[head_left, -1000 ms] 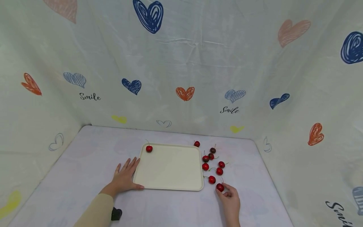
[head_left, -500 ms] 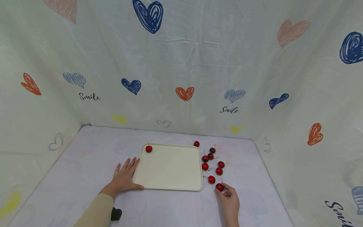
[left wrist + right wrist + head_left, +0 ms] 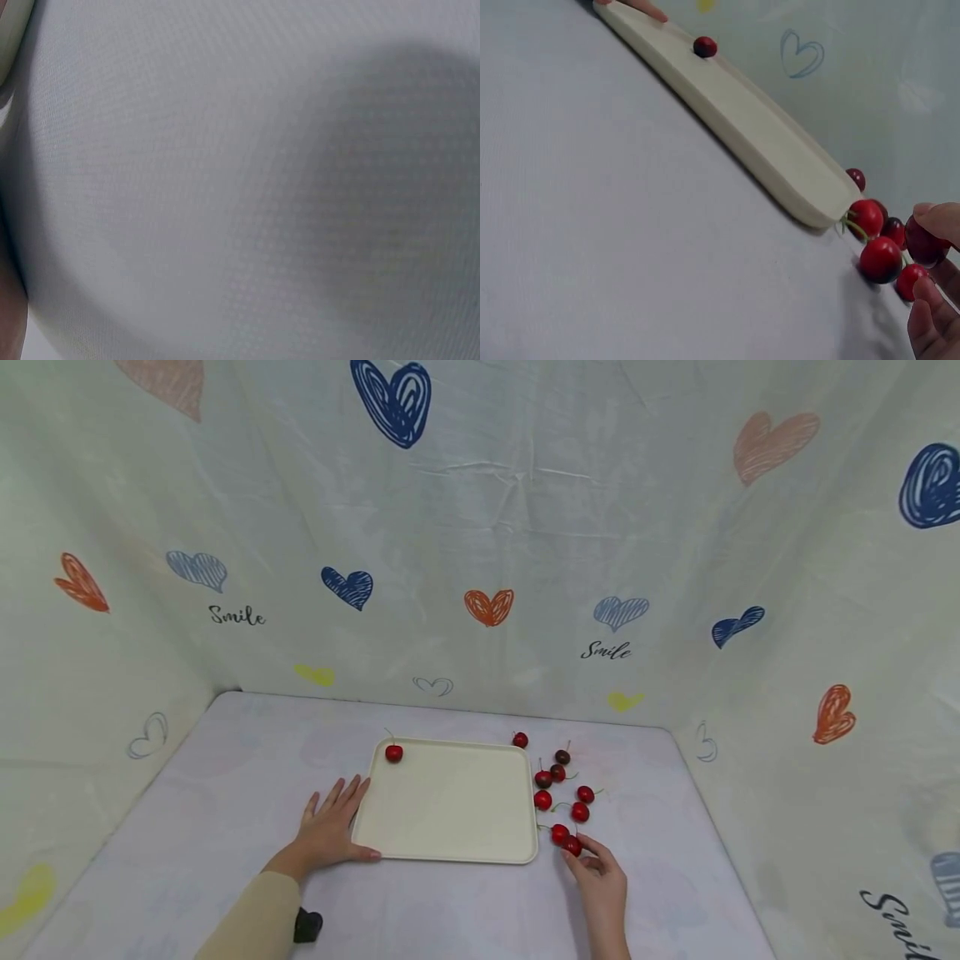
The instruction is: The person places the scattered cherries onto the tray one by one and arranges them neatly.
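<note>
The left hand point(image 3: 327, 837) lies with fingers spread at the left edge of the cream tray point(image 3: 450, 802), seemingly to steady it. Beyond its fingertips, one cherry point(image 3: 393, 753) sits in the tray's far corner. Loose cherries point(image 3: 580, 812) lie beyond the right hand point(image 3: 602, 881), whose thumb and fingers pinch a stemmed cherry point(image 3: 572, 847), probably gently, given its small roundness.

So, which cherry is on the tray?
The cherry at the far left corner of the tray; the other cherries are off it, one held by the right hand.
</note>
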Tool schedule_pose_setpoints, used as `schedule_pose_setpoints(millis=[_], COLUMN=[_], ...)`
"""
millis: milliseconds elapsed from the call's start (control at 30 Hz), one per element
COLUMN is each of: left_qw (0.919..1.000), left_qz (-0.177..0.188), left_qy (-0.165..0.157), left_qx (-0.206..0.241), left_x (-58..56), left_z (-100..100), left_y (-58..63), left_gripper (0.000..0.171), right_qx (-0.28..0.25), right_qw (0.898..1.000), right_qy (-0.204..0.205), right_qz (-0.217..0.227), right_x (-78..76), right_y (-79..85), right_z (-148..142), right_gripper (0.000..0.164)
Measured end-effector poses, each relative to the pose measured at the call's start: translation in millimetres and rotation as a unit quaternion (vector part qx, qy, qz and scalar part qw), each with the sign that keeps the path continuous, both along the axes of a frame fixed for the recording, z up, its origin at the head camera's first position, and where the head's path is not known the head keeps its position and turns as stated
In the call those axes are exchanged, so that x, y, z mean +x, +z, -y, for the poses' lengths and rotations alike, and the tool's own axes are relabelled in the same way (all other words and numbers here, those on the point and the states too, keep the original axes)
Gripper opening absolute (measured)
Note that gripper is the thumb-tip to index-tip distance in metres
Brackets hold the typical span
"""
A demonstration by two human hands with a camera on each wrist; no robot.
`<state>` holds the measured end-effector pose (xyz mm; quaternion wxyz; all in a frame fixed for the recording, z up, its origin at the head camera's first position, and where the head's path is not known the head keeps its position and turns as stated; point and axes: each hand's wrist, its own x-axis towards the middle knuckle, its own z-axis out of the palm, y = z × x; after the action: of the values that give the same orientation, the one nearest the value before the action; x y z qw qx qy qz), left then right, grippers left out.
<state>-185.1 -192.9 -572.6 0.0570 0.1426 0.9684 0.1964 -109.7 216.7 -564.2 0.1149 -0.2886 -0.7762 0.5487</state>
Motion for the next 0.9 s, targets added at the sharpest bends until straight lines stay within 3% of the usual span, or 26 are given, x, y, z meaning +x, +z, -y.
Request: schedule_pose_setpoints(millis=[333, 533, 767, 900], left_qw=[0.9999, 0.9999, 0.9997, 0.9999], left_qz=[-0.009, -0.001, -0.016, -0.006], left_qy=[0.002, 0.010, 0.006, 0.008], left_qx=[0.009, 0.006, 0.017, 0.003], left_x=[1.7, 1.6, 2.5, 2.4], left_z=[2.6, 2.3, 1.4, -0.7], left_y=[-1.4, -2.8, -2.3, 2.3], left_gripper=[0.130, 0.130, 0.129, 0.128], right_qx=[-0.005, -0.050, -0.104, -0.124], right_qw=[0.995, 0.988, 0.976, 0.965], right_qy=[0.091, 0.128, 0.169, 0.195], right_qz=[-0.044, -0.068, -0.093, -0.122], right_x=[-9.9, -18.8, -27.7, -36.4], right_y=[17.5, 20.8, 22.2, 18.9], right_z=[34.9, 57.5, 83.9, 95.5], right_gripper=[0.038, 0.037, 0.037, 0.036])
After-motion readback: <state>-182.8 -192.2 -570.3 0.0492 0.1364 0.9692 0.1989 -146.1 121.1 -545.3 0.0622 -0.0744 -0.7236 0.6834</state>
